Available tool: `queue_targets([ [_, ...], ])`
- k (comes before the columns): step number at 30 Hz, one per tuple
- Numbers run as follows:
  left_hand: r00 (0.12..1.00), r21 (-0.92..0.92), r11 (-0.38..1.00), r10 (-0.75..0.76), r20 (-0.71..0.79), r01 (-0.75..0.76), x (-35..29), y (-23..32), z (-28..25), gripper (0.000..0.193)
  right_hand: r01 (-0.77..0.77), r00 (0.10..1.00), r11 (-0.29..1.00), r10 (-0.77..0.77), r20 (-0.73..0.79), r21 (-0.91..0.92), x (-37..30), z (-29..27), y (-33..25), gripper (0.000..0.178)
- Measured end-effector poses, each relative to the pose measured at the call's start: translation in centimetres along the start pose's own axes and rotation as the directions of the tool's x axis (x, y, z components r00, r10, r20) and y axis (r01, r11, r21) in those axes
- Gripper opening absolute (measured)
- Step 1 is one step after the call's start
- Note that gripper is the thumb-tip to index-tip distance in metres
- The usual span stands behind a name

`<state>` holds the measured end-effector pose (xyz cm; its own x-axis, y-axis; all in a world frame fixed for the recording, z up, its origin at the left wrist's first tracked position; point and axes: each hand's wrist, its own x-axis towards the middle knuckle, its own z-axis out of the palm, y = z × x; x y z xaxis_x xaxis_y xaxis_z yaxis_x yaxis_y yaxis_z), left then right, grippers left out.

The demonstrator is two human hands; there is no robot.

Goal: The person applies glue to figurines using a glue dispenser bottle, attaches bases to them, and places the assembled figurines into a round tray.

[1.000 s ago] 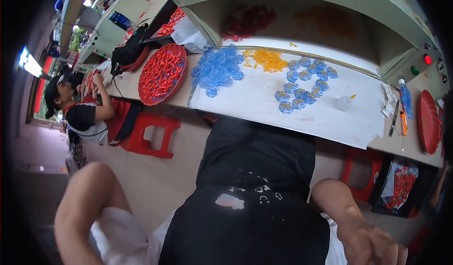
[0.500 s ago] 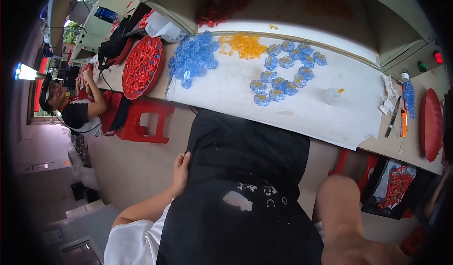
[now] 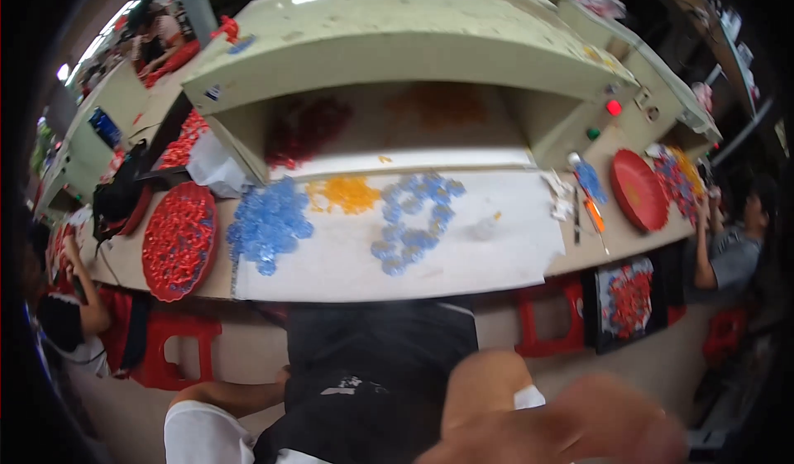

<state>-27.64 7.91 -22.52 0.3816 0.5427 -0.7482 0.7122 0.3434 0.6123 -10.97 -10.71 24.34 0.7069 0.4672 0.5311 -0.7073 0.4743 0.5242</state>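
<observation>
Pale green cabinet [image 3: 413, 59] walls rise over the far side of a tabletop [image 3: 626, 241] spread with a white sheet [image 3: 356, 257], with one co-worker [image 3: 70, 327] at the left and another [image 3: 732, 241] at the right. On the sheet, a loop of blue flower-shaped pieces [image 3: 418, 236] lies far and to the right of the left hand [image 3: 284, 375], its long axis slanting from near left to far right. Beside the black apron [image 3: 376, 344], the left hand is mostly hidden, so whether its fingers are spread or closed I cannot tell. Motion blurs the right hand [image 3: 620, 423], which looms at the near right, apart from the tabletop; its finger state cannot be told either. From it, a white squeeze bottle [image 3: 484, 229] lies far and to the left, just right of the loop. By appearance the left hand is nearer the loop; for the bottle I cannot tell which is nearer. Left of the loop sit yellow pieces [image 3: 346, 193], then a heap of translucent blue pieces [image 3: 269, 220]. Farther left, a red scalloped tray [image 3: 212, 245] holds red and blue pieces; at the right, a black crate [image 3: 589, 298] below tabletop level holds red ones.
</observation>
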Motion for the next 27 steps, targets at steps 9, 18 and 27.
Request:
queue_targets([
  [9,0.986,-0.196,0.973,0.093,-0.136,-0.119,-1.5,-7.2,-3.3,0.017,-0.907,0.261,0.246,0.965,0.002,-0.342,-2.6,-8.6,-0.5,0.043],
  [18,0.398,0.408,0.529,0.842,-0.365,-0.744,-10.3,5.2,-4.0,0.014,-0.257,0.747,0.497,0.646,0.156,-0.829,2.5,-4.5,0.3,0.034],
  [27,-0.131,0.308,-0.147,0.989,0.072,-0.940,-15.1,25.7,-2.1,0.020,-0.338,0.648,0.421,0.753,0.116,-0.842,1.6,-3.9,-5.1,0.023],
])
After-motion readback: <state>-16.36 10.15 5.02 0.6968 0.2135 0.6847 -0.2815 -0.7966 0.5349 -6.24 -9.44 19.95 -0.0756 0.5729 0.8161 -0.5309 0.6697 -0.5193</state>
